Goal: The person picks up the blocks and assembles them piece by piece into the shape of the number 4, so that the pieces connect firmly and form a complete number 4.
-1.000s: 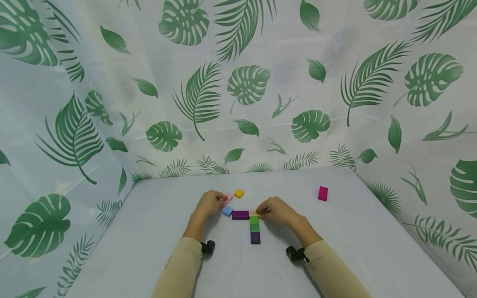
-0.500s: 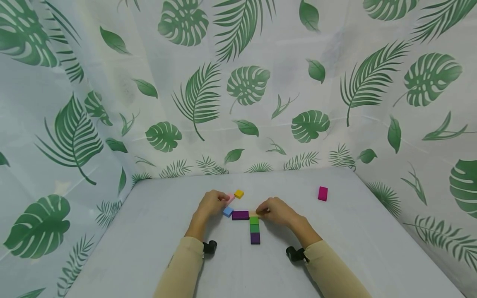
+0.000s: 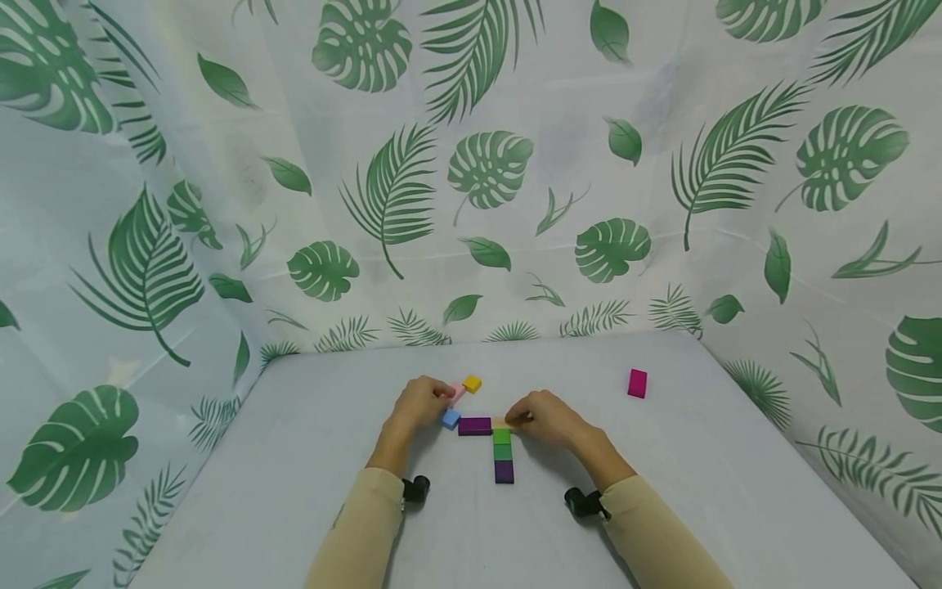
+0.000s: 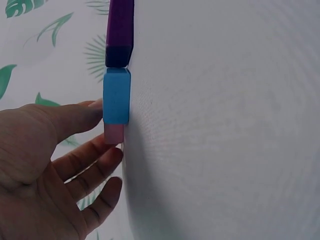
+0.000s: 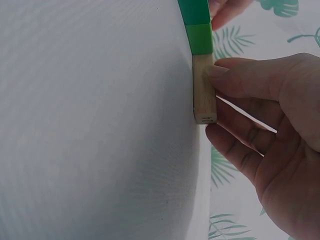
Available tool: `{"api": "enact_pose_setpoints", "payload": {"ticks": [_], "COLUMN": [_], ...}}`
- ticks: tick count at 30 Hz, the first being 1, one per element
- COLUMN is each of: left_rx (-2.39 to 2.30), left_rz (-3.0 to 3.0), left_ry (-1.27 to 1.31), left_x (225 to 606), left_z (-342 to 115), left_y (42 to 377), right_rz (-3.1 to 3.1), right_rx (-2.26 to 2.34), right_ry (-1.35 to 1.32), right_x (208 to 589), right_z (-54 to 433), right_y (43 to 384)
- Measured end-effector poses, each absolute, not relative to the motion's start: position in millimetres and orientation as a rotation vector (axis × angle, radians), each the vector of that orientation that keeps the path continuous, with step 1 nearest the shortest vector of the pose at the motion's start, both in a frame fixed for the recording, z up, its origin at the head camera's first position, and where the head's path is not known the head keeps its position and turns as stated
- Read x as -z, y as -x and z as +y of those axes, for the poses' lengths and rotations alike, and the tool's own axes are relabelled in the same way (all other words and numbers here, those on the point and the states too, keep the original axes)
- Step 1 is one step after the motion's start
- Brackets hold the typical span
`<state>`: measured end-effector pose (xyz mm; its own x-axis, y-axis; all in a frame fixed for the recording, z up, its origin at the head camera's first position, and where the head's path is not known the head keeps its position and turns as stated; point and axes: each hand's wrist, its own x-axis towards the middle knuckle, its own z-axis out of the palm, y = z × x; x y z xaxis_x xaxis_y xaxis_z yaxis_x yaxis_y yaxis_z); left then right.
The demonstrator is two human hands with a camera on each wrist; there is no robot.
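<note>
My left hand (image 3: 421,402) pinches a pink block (image 3: 458,393) between thumb and fingers, just behind a blue block (image 3: 451,419). In the left wrist view the blue block (image 4: 116,96) covers most of the pink block (image 4: 114,134). A long purple block (image 3: 474,426) lies to the right of the blue one. At its right end, my right hand (image 3: 550,417) holds a plain wooden block (image 5: 203,92) on the table, thumb on one side. From there a light green block (image 3: 502,437), a darker green block (image 3: 502,452) and a dark purple block (image 3: 504,472) run toward me.
Behind the pink block lies a yellow block (image 3: 473,384). A magenta block (image 3: 638,384) sits apart at the back right of the white table (image 3: 736,499). Leaf-printed curtains (image 3: 545,270) enclose the table's back and sides.
My left hand has slid slightly right with the pink block, bringing it up close to the yellow block. The right hand stays on the wooden block.
</note>
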<state>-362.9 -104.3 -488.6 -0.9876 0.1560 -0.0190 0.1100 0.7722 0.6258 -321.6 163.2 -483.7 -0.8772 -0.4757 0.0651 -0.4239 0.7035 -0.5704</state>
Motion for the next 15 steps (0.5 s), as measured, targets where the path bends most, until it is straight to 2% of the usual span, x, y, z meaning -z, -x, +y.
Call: {"api": "enact_pose_setpoints", "payload": {"ticks": [15], "left_rx": [-0.953], "left_rz": [2.954], "left_ry": [-0.291], "left_x": [488.3], "left_z": [-101.5], "left_y": [363.9], "right_rz": [2.834], "right_rx": [0.900], "right_ry": [0.775], "right_x": [484.6], "right_z": [163.7], "right_y": [321.0]}}
